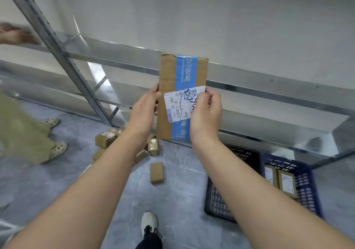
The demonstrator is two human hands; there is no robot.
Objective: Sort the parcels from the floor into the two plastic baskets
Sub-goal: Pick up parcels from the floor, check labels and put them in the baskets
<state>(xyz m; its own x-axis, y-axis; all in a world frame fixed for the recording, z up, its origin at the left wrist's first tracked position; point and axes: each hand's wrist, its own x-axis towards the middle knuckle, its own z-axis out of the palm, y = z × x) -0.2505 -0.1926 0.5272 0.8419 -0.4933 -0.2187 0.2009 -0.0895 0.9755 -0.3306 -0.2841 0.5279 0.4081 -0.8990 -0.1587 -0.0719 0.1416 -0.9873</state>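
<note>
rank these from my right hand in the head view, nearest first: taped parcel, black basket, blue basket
1. taped parcel, gripped by the right hand.
2. black basket, lower down, slightly right.
3. blue basket, beyond the black one, farther right.

Ahead: shelf rail (269, 83) runs across just behind the held parcel (178, 72); blocks fwd reach there.
Left: slanted upright post (57, 47) + another person's legs (23, 129); floor gap btwn them.
Floor pile: parcels heap (105, 139) by post foot, partly under left forearm.
Centre floor: bare strip (182, 181) btwn lone small parcel (156, 172) and black basket (217, 200); open from above.
Black basket: top open, right forearm crosses over it.
Blue basket (307, 183): beside black one on right; boxes inside, top open.
Near: own shoe (148, 222) below centre strip.
</note>
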